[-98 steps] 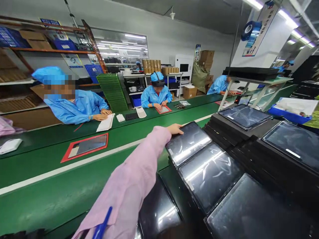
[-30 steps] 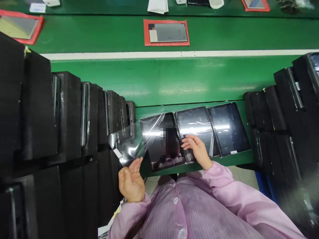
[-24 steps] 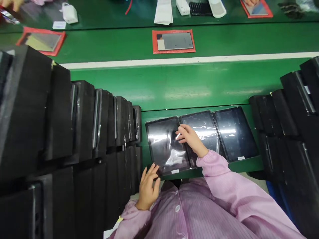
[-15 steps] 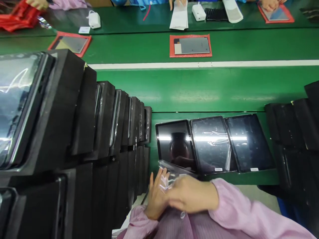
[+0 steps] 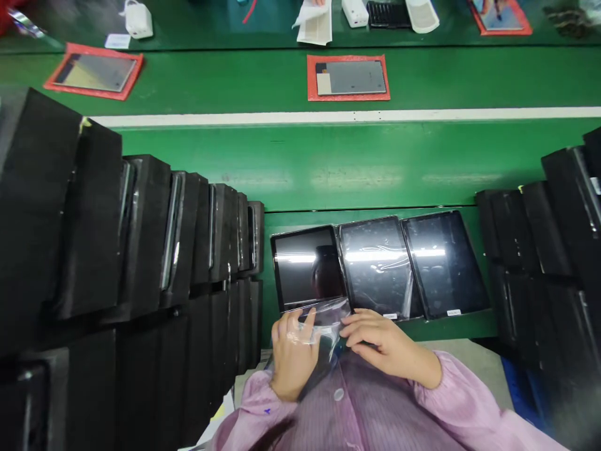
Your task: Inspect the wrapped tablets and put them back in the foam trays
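Observation:
Three dark tablets lie side by side on the green ledge in front of me. The left tablet has a bare, glossy screen; the middle tablet and the right tablet still carry film. My left hand and my right hand meet at the near edge of the left tablet. Both are closed on a crumpled sheet of clear protective film that hangs between them, just above my pink smock.
Stacks of black foam trays with tablets rise at my left, more black trays at my right. Beyond the ledge runs a green conveyor with a white stripe. Two red-framed panels and small white parts lie farther back.
The film has come off the left tablet. Both hands drew back to its near edge and gathered the film between them. The view shifted slightly.

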Demonstrator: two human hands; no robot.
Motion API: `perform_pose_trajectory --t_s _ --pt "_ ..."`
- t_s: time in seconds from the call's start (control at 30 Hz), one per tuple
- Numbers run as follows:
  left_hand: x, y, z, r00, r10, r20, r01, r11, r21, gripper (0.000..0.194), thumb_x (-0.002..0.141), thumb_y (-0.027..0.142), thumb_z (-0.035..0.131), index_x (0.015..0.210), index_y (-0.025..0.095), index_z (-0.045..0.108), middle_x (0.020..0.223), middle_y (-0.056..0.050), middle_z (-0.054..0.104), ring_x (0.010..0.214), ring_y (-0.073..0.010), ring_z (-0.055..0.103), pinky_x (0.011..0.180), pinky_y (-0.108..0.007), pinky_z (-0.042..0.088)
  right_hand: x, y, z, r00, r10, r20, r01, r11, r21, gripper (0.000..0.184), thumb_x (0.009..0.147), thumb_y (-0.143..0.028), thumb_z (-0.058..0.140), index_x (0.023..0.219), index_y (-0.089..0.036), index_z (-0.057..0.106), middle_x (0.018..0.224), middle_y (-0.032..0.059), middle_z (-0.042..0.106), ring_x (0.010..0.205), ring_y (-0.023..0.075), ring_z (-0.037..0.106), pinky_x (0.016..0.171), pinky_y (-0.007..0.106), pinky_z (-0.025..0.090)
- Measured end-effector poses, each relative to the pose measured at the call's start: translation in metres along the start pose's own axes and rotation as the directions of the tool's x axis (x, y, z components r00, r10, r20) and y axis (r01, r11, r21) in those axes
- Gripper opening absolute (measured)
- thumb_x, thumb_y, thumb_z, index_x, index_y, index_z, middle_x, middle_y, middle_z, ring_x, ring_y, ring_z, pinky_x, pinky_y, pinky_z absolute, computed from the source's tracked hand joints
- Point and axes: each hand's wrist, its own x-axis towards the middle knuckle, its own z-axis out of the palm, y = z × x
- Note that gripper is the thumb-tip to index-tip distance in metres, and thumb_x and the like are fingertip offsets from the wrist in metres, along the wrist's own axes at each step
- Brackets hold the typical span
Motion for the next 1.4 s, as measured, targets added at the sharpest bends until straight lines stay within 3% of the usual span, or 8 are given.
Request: perform_pose_trajectory --t_s 0.27,0.5,0.63,0.73,0.97,1.2,1.3,1.4 --pt "0.049 0.016 0.022 0.992 0.109 -0.058 -0.112 0.992 -0.050 0.030 0.084 0.025 0.047 0.107 0.020 0.065 0.114 -0.015 0.064 0.110 -0.0317 0.053 0.090 -0.047 0.039 0.003 0.023 0.008 0.957 0.075 -0.281 -0.123 0.980 -0.158 0.042 0.085 -0.013 0.047 0.126 -0.019 0.050 0.128 0.0145 0.058 0.120 0.0228 0.053 0.098 0.044 0.048" --pt "0.149 0.010 0.022 0.985 -0.170 -0.020 0.166 0.975 -0.146 0.035 0.079 0.032 0.058 0.110 0.016 0.062 0.125 -0.019 0.056 0.122 -0.0394 0.043 0.095 -0.058 0.034 -0.024 0.056 -0.063 0.766 0.314 -0.561 -0.477 0.863 -0.168 0.036 0.083 -0.026 0.049 0.117 -0.017 0.056 0.111 0.0132 0.067 0.104 0.0255 0.064 0.090 0.042 0.053" --pt "0.126 0.022 0.015 0.978 0.201 0.051 -0.185 0.957 -0.224 0.021 0.083 0.033 0.056 0.093 0.017 0.066 0.105 -0.014 0.063 0.111 -0.0325 0.051 0.090 -0.047 0.040 -0.057 0.074 -0.090 0.627 0.380 -0.680 -0.552 0.833 -0.043 0.037 0.081 -0.032 0.051 0.116 -0.019 0.054 0.105 0.0108 0.070 0.094 0.0242 0.068 0.086 0.043 0.054" --pt "0.085 0.038 0.012 0.813 0.562 0.153 -0.515 0.816 -0.261 0.019 0.081 0.039 0.060 0.081 0.020 0.065 0.086 -0.007 0.064 0.090 -0.0241 0.057 0.080 -0.038 0.044 -0.077 0.080 -0.091 0.591 0.421 -0.688 -0.565 0.825 0.019 0.035 0.080 -0.034 0.051 0.112 -0.019 0.054 0.098 0.0098 0.072 0.088 0.0232 0.069 0.084 0.042 0.055" --pt "0.062 0.058 0.018 0.767 0.640 -0.041 -0.621 0.726 -0.293 0.016 0.086 0.017 0.051 0.072 0.021 0.059 0.072 -0.001 0.064 0.074 -0.0170 0.057 0.070 -0.031 0.042 -0.084 0.078 -0.086 0.589 0.452 -0.670 -0.557 0.828 0.068 0.034 0.080 -0.034 0.050 0.110 -0.018 0.055 0.098 0.0109 0.072 0.084 0.0216 0.069 0.080 0.038 0.056" --pt "0.100 0.011 0.015 0.955 -0.085 -0.283 -0.081 0.846 -0.527 0.018 0.088 0.023 0.040 0.074 0.020 0.051 0.068 -0.001 0.060 0.064 -0.0157 0.058 0.060 -0.029 0.046 -0.088 0.076 -0.087 0.576 0.495 -0.650 -0.546 0.825 0.144 0.035 0.080 -0.033 0.050 0.112 -0.020 0.055 0.099 0.0088 0.071 0.078 0.0192 0.068 0.071 0.034 0.057" --pt "0.111 -0.015 0.006 0.712 -0.701 -0.042 0.272 0.330 -0.904 0.016 0.077 0.031 0.054 0.069 0.021 0.046 0.061 0.004 0.058 0.061 -0.0162 0.062 0.064 -0.033 0.051 -0.090 0.080 -0.085 0.544 0.535 -0.647 -0.534 0.815 0.224 0.035 0.079 -0.033 0.051 0.111 -0.021 0.057 0.096 0.0078 0.072 0.076 0.0191 0.068 0.071 0.035 0.057" --pt "0.109 -0.017 -0.005 0.636 -0.743 0.208 0.214 -0.090 -0.973 0.032 0.064 0.035 0.068 0.059 0.020 0.041 0.063 0.003 0.064 0.069 -0.0194 0.067 0.074 -0.041 0.054 -0.083 0.082 -0.081 0.538 0.577 -0.615 -0.516 0.802 0.301 0.033 0.078 -0.031 0.051 0.109 -0.020 0.057 0.096 0.0074 0.071 0.077 0.0188 0.068 0.074 0.036 0.056"
